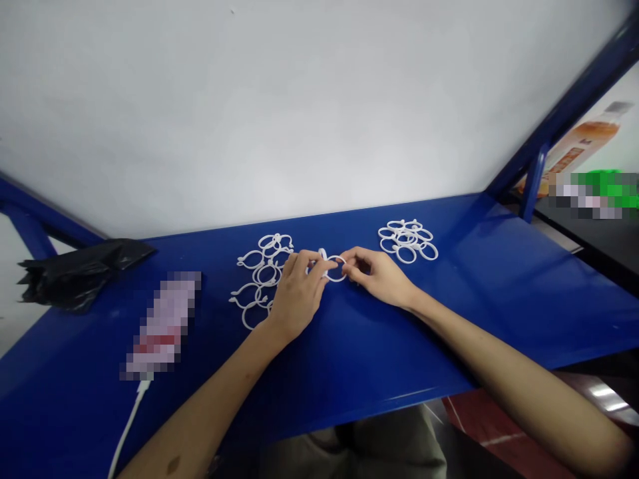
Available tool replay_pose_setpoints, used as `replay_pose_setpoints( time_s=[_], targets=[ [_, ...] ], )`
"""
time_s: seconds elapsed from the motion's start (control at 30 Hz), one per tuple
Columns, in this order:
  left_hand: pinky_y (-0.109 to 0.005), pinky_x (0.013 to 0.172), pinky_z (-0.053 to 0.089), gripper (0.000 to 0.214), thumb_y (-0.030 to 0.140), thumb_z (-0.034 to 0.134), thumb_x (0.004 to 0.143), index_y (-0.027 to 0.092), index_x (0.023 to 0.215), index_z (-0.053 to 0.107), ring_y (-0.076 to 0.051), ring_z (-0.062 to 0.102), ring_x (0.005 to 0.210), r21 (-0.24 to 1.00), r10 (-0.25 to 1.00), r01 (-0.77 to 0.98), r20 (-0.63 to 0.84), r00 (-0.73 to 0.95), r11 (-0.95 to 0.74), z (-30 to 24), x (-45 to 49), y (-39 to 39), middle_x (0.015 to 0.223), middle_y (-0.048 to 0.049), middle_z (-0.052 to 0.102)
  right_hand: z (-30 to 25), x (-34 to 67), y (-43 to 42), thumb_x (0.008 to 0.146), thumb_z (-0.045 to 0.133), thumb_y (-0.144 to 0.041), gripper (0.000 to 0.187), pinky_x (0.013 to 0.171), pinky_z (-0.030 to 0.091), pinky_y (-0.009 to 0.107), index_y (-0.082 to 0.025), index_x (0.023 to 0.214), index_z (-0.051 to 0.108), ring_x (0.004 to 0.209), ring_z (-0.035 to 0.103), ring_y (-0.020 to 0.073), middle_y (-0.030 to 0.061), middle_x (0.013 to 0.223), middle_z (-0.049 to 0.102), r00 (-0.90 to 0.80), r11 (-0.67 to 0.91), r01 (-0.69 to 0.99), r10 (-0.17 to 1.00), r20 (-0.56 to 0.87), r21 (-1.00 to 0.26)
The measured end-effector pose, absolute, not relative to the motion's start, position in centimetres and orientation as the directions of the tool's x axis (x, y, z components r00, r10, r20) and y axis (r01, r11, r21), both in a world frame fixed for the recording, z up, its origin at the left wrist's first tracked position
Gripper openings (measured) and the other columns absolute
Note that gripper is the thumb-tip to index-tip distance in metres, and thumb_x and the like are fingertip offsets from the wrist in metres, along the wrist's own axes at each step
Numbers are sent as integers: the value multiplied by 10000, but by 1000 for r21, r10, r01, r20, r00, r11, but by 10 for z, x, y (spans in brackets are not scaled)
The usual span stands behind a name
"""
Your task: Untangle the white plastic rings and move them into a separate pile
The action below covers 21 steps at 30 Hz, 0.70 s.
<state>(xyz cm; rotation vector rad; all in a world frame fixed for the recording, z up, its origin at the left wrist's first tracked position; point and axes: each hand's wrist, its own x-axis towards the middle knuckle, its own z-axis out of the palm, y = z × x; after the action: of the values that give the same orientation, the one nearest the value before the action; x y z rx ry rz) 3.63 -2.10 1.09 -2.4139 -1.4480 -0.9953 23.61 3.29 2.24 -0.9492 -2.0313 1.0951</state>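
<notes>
Over the middle of the blue table, my left hand (298,293) and my right hand (380,274) pinch opposite sides of a white plastic curtain ring (336,281). A second white loop (322,255), seen nearly edge-on, shows at my left fingertips; whether it is a separate ring I cannot tell. Beside and partly behind my left hand lies a loose spread of white curtain rings (251,260), some with their ball-tipped ends apart. To the right of my right hand sits a tighter cluster of curtain rings (406,254) that look closed.
A pixelated flat object (167,319) with a white cable (127,426) lies on the blue table (379,359) at left, near a crumpled black plastic bag (84,273). A pale wall (299,120) rises behind. Beyond the right blue frame stands a bottle (574,150).
</notes>
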Motion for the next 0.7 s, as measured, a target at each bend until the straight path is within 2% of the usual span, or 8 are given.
replay_pose_setpoints(
  time_s=[0.07, 0.17, 0.37, 0.43, 0.5, 0.6, 0.63, 0.7],
  targets=[
    [-409, 954, 475, 337, 143, 609, 911, 193, 1243, 574, -245, 534, 1054, 223, 747, 845, 607, 270, -486, 10, 36, -20, 1143, -96, 585, 22, 237, 34, 907, 557, -249, 234, 645, 476, 260, -180, 1116, 636, 653, 582, 121, -14, 769, 652, -525, 417, 292, 822, 220, -861],
    [-439, 978, 461, 360, 202, 612, 922, 198, 1277, 548, -265, 544, 1111, 235, 777, 855, 571, 264, -463, 8, 34, -19, 1191, -98, 617, 25, 239, 33, 901, 545, -218, 291, 661, 478, 269, -198, 1180, 626, 659, 579, 123, -14, 784, 652, -528, 471, 311, 808, 262, -825],
    [-422, 908, 458, 122, 254, 644, 910, 202, 1018, 622, -249, 578, 990, 248, 840, 873, 471, 269, -419, 8, 34, -19, 987, -41, 692, 29, 239, 31, 916, 541, -231, 250, 627, 463, 252, -195, 1130, 664, 623, 567, 114, -18, 751, 641, -544, 533, 366, 788, 289, -763],
    [-427, 923, 457, 114, 248, 649, 905, 195, 998, 613, -250, 575, 1005, 263, 843, 873, 474, 254, -411, 8, 35, -19, 1018, -52, 683, 29, 239, 31, 922, 545, -243, 222, 618, 457, 245, -188, 1100, 665, 608, 562, 108, -19, 744, 647, -524, 534, 379, 797, 300, -756],
    [-436, 984, 445, 254, 239, 652, 900, 179, 1138, 587, -261, 558, 1110, 283, 830, 861, 503, 243, -423, 9, 36, -20, 1168, -87, 655, 29, 239, 31, 927, 548, -253, 198, 607, 447, 239, -185, 1071, 665, 591, 554, 102, -22, 730, 648, -507, 541, 391, 802, 315, -745],
    [-436, 1068, 409, 514, 214, 623, 916, 182, 1396, 445, -258, 493, 1275, 285, 803, 822, 514, 302, -492, 8, 36, -20, 1390, -112, 559, 30, 240, 30, 923, 552, -255, 176, 594, 438, 237, -184, 1037, 665, 573, 547, 100, -26, 705, 644, -510, 561, 403, 794, 331, -723],
    [-436, 1069, 410, 507, 206, 606, 925, 196, 1406, 444, -255, 492, 1283, 278, 799, 812, 502, 332, -512, 8, 36, -20, 1393, -99, 567, 31, 240, 30, 920, 554, -256, 164, 590, 437, 239, -183, 1018, 664, 570, 548, 101, -25, 698, 645, -510, 563, 408, 793, 332, -719],
    [-434, 1038, 434, 366, 201, 585, 936, 212, 1300, 546, -249, 532, 1228, 271, 804, 809, 474, 360, -522, 7, 36, -20, 1295, -69, 639, 31, 240, 31, 912, 563, -257, 135, 583, 435, 243, -183, 970, 660, 566, 552, 103, -21, 691, 651, -493, 558, 424, 803, 335, -714]
  ],
)
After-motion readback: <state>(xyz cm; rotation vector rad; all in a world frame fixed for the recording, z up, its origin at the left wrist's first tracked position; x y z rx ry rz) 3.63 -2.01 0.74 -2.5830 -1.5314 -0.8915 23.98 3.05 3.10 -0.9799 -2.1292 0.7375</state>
